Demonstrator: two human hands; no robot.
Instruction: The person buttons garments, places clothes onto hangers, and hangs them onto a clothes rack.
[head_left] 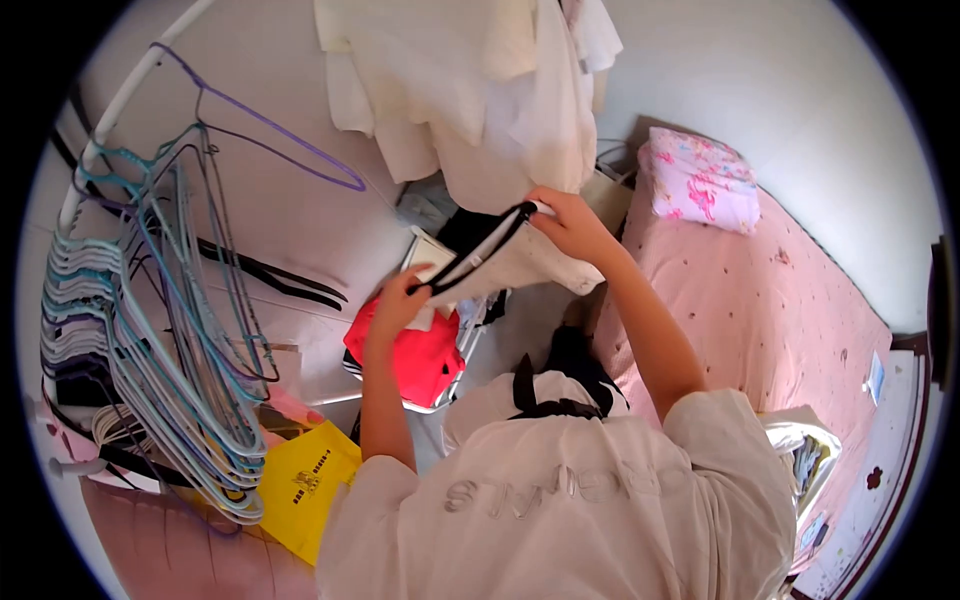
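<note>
A cream garment with a black-trimmed edge is stretched between my two hands at the centre. My left hand is closed on the lower left end of the trim. At the upper right end, my right hand pinches the same edge, with the cloth hanging below it. Under the garment stands a white-framed basket holding a red cloth and other dark and pale clothes, partly hidden by the garment.
Many hangers crowd a white rail at the left. Pale clothes hang at the top centre. A pink bed with a folded floral bundle lies right. A yellow bag sits lower left.
</note>
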